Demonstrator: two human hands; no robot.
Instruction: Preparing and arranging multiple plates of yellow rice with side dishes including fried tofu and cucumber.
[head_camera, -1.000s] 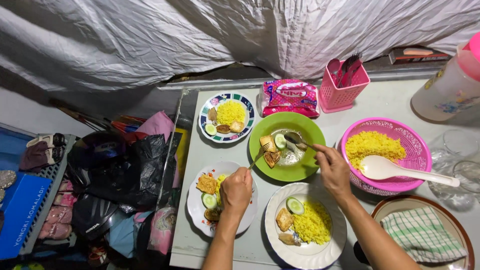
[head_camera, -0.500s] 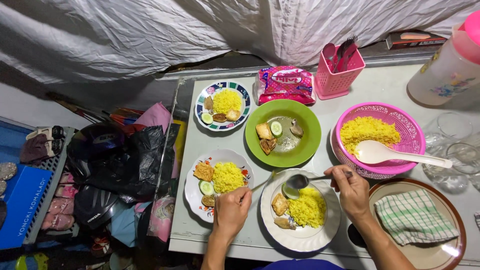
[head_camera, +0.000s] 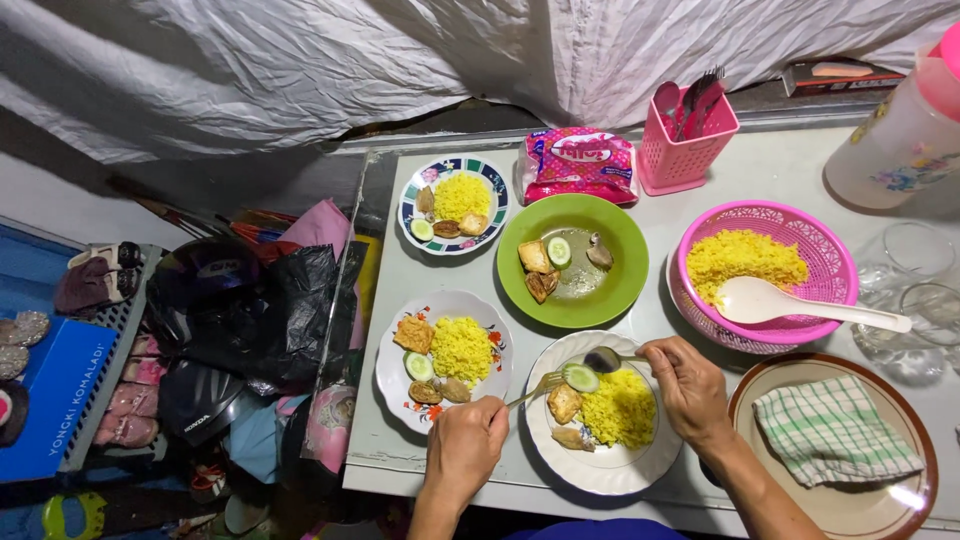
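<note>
White plate (head_camera: 640, 462) on grey table (head_camera: 770, 185), white sheet (head_camera: 300, 70) behind

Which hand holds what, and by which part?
Left hand grips a fork by its handle end; right hand grips a spoon by its handle.

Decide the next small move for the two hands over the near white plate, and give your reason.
Probably tip the spoon in the right hand so its dark piece drops onto the white plate beside the cucumber slice; the spoon is loaded and the left hand steadies a fork there.
</note>
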